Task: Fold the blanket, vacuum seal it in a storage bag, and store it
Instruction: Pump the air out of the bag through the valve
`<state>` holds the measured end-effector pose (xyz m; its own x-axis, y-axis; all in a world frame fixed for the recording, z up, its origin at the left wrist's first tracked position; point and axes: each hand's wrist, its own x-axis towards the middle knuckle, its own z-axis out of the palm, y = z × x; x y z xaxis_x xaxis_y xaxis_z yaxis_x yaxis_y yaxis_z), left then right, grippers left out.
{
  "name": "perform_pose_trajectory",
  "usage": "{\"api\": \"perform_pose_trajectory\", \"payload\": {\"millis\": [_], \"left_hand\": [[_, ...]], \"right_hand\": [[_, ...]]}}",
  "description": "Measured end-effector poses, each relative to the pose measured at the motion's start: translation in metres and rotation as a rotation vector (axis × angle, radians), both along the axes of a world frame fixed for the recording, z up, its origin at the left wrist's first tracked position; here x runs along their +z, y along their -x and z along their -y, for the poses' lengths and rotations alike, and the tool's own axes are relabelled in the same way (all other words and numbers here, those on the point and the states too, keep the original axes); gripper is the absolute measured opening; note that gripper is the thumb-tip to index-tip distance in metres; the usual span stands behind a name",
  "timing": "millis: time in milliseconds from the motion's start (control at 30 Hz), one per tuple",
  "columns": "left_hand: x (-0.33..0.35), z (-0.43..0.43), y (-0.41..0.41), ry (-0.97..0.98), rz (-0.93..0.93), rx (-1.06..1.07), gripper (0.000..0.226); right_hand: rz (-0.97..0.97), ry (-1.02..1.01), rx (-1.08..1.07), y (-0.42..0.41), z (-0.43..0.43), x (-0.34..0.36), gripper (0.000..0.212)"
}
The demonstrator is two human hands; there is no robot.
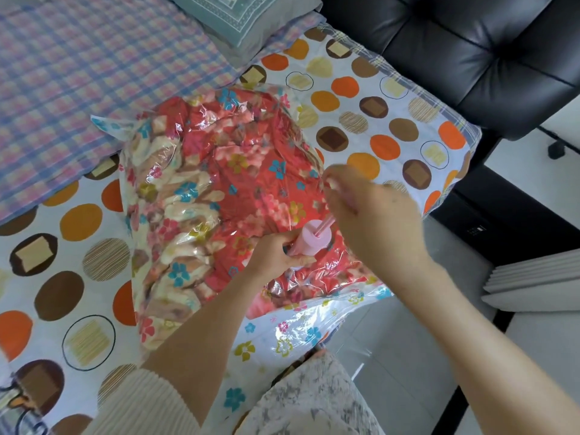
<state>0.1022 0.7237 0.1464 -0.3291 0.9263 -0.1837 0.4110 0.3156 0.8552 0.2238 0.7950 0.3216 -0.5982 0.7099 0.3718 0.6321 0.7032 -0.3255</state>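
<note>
A red floral blanket [226, 171] lies folded inside a clear, crinkled storage bag [298, 337] printed with small flowers, on the bed. A pink hand pump [310, 240] stands on the bag's near right part. My left hand [276, 252] grips the pump's barrel at its base. My right hand [370, 211], blurred, holds the pump's handle with the thin pink rod [326, 222] drawn out above the barrel. The bag's valve is hidden under the pump and my left hand.
The bed carries a white sheet with orange and brown dots [386, 120] and a plaid cover [94, 73] at the far left. A grey pillow [251, 20] lies at the back. A black leather chair [470, 58] stands right of the bed; pale floor tiles [408, 324] below.
</note>
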Motion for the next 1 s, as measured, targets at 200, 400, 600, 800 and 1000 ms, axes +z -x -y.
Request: {"api": "perform_pose_trajectory", "payload": {"millis": [200, 400, 600, 800, 1000], "left_hand": [[-0.003, 0.001, -0.001, 0.004, -0.001, 0.001, 0.041], [-0.002, -0.003, 0.001, -0.022, -0.003, 0.007, 0.049], [-0.003, 0.002, -0.004, -0.039, -0.023, -0.002, 0.024], [-0.008, 0.003, -0.013, -0.137, -0.096, 0.043, 0.033], [-0.01, 0.014, -0.01, -0.149, -0.074, -0.009, 0.053]], "right_hand": [[0.148, 0.157, -0.007, 0.008, 0.019, -0.052, 0.025], [-0.085, -0.068, -0.01, -0.001, -0.011, 0.014, 0.017], [0.234, 0.173, 0.086, 0.004, 0.016, -0.081, 0.029], [-0.027, 0.481, -0.163, -0.012, 0.013, -0.084, 0.084], [-0.034, 0.394, -0.038, -0.006, 0.006, -0.1, 0.038]]}}
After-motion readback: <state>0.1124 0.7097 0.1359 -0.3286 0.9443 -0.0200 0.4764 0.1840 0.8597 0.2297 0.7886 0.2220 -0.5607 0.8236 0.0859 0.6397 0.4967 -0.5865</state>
